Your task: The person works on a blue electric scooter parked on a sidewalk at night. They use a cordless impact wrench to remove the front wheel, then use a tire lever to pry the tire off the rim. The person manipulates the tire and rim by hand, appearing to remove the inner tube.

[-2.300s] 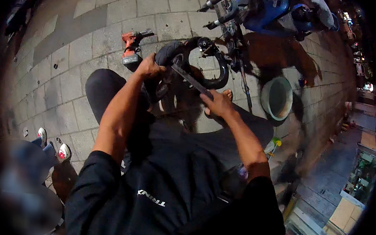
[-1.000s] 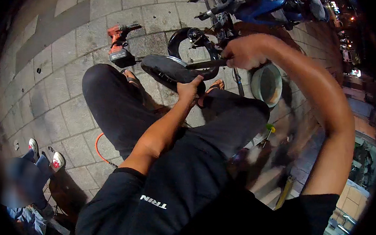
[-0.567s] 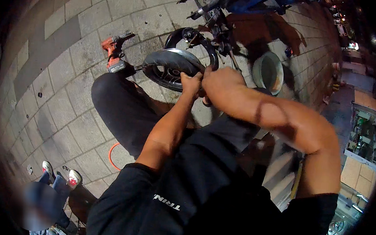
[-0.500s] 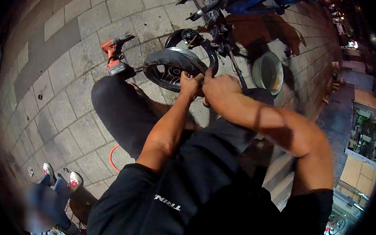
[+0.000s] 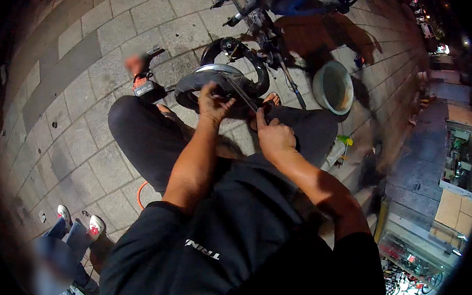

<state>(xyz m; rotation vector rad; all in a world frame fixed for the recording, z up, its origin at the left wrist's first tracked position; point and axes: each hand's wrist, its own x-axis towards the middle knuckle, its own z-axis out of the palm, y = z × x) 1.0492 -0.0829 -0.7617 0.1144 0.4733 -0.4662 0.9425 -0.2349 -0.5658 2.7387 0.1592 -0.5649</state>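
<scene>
A wheel with a black tyre (image 5: 185, 88) and a silver rim edge (image 5: 217, 68) leans between my bent legs. My left hand (image 5: 214, 104) rests against the tyre's near side, with its thumb and fingers apart. In my right hand (image 5: 276, 137) is a long dark tyre lever (image 5: 243, 96). It slants up and left, its far end reaching the wheel at the rim. The index finger lies along the lever. Whether the tip sits under the tyre bead is too small to tell.
Beyond the wheel stand a black ring-shaped part (image 5: 262, 73) and a blue two-wheeler's frame (image 5: 315, 2). An orange cordless power tool (image 5: 142, 85) lies on the left paving. At right is a round basin (image 5: 344, 81). Another person's shoes (image 5: 96, 225) show lower left.
My hands have moved apart: the left has shifted left along the tyre and loosened, the right has drawn down toward me. The lever now shows clearly between my right hand and the wheel.
</scene>
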